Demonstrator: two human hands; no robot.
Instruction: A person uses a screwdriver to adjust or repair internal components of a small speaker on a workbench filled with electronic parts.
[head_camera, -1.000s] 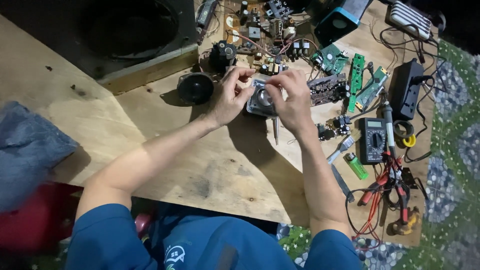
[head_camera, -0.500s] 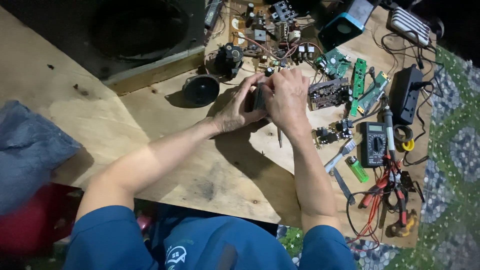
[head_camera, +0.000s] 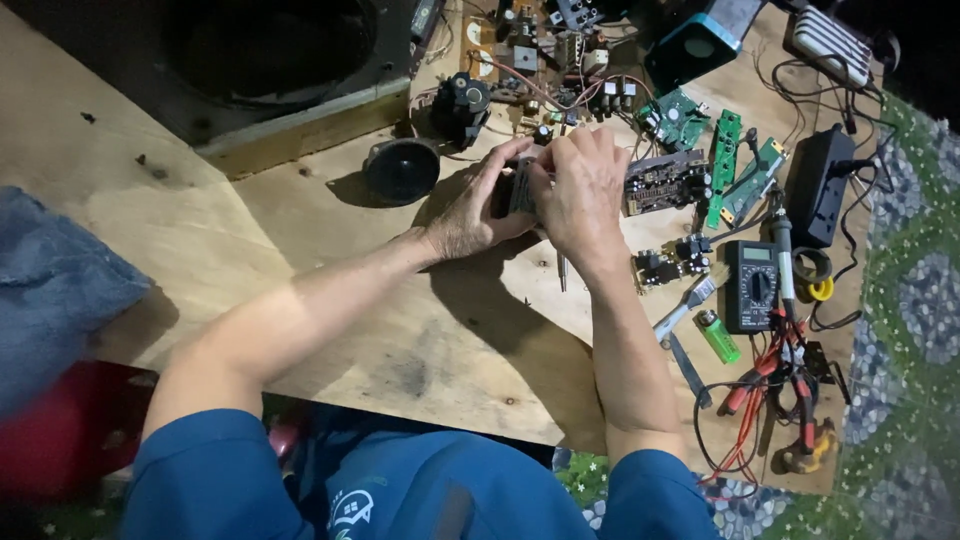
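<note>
While I look down from the head camera, both my hands meet over a plywood worktop (head_camera: 330, 300). My left hand (head_camera: 478, 205) curls around a small grey and black electronic part (head_camera: 518, 186), fingers closed on its left side. My right hand (head_camera: 583, 185) wraps over the same part from the right and from above, fingers bent tight, so most of the part is hidden; I cannot tell exactly what it is. A thin metal shaft (head_camera: 562, 271) pokes out just below my right palm.

Just left of my left hand sits a small black speaker cone (head_camera: 400, 170), and beyond it a small dark motor-like piece (head_camera: 462, 103). Further up and left of my hands is a large dark speaker cabinet (head_camera: 250, 60).

Touching or just beside my right knuckles lies a dark circuit board (head_camera: 665, 180). Further right are narrow green circuit boards (head_camera: 725, 165), a black power adapter (head_camera: 825, 185), and a soldering iron (head_camera: 782, 262). Below those, near my right forearm, lie a black multimeter (head_camera: 752, 285), a green lighter (head_camera: 717, 335), and red test leads (head_camera: 765, 385).

Above my hands is a board crowded with components and wires (head_camera: 545, 50), and a blue box (head_camera: 695, 45).

Far left of my left arm lies a grey-blue cloth (head_camera: 50, 285).
</note>
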